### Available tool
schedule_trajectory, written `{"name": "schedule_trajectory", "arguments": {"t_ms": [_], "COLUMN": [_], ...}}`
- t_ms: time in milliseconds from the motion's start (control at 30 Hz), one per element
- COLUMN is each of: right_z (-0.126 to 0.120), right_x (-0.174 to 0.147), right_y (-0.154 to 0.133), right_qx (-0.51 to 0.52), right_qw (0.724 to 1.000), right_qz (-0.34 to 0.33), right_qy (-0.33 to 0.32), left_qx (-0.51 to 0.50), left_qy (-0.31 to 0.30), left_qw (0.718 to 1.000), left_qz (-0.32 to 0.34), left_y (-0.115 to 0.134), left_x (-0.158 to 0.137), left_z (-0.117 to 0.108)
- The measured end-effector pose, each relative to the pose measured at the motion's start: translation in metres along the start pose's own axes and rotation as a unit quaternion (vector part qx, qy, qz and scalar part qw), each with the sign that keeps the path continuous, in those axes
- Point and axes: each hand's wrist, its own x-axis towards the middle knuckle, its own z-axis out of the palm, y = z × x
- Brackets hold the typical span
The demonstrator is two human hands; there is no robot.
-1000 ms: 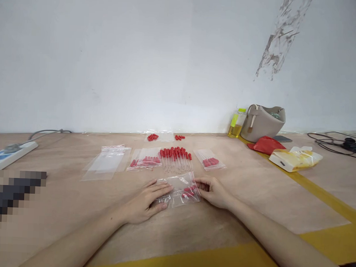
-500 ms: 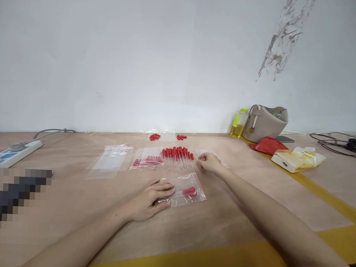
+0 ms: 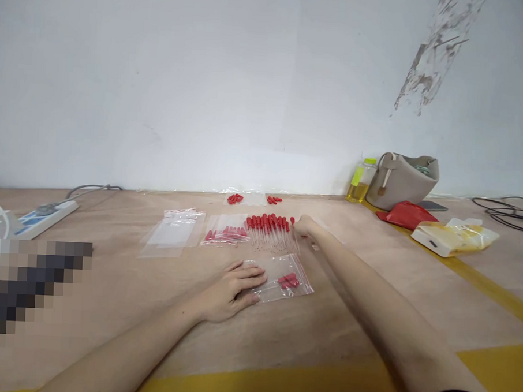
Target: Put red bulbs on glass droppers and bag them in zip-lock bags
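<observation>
My left hand (image 3: 231, 290) lies flat with its fingers spread on the edge of a clear zip bag (image 3: 268, 290). Inside that bag are a few red-bulbed droppers (image 3: 289, 280). Further off, a row of droppers with red bulbs and thin clear stems (image 3: 266, 224) lies side by side. At the row's right end, my right hand (image 3: 307, 226) is closed, its fingertips against one dropper (image 3: 292, 220), which seems pinched; the fingertips are partly hidden. A clear bag partly shows beneath the right hand. Left of the row lies another zip bag with red bulbs (image 3: 225, 231).
Flat bags (image 3: 175, 230) are stacked at left. Loose red bulbs (image 3: 235, 199) lie near the wall. A power strip (image 3: 48, 218) stands far left. On the right are a bottle (image 3: 359, 183), a grey handbag (image 3: 403, 182), a red pouch (image 3: 408, 215) and a yellow-white packet (image 3: 454, 236).
My right hand has closed in on the row's right-end dropper, whose bulb now sits slightly higher. My left hand stays on the bag. The view has shifted a little to the left.
</observation>
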Motion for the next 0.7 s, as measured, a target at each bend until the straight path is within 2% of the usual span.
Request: {"name": "schedule_trajectory", "arguments": {"t_ms": [100, 167, 233, 300, 400, 467, 600, 700], "right_z": [-0.022, -0.035, -0.041, -0.037, -0.023, -0.014, -0.002, 0.004], "right_x": [-0.018, -0.035, -0.054, -0.071, -0.09, -0.097, -0.104, -0.111], "right_y": [0.005, 0.01, 0.018, 0.027, 0.04, 0.045, 0.044, 0.039], "right_qx": [0.062, 0.139, 0.287, 0.366, 0.382, 0.382, 0.407, 0.443], "right_qw": [0.998, 0.99, 0.958, 0.93, 0.916, 0.913, 0.905, 0.894], "right_qz": [0.021, 0.017, 0.017, 0.005, -0.039, -0.053, -0.045, 0.002], "right_qy": [-0.003, -0.005, 0.007, 0.044, 0.114, 0.135, 0.118, 0.066], "left_qx": [-0.002, -0.003, -0.003, 0.001, 0.006, 0.004, 0.007, 0.004], "left_qy": [0.001, 0.002, 0.001, -0.001, -0.003, -0.001, -0.003, 0.0], "left_qw": [1.0, 1.0, 1.0, 1.0, 1.0, 1.0, 1.0, 1.0], "left_qz": [0.002, 0.003, 0.002, -0.001, -0.001, 0.001, -0.001, -0.007], "left_y": [0.001, 0.001, 0.002, 0.002, 0.002, 0.001, 0.0, 0.001], "left_x": [0.0, 0.0, 0.0, -0.001, -0.001, -0.001, -0.001, 0.0], "left_z": [-0.001, -0.002, -0.003, -0.004, -0.003, -0.002, -0.001, -0.002]}}
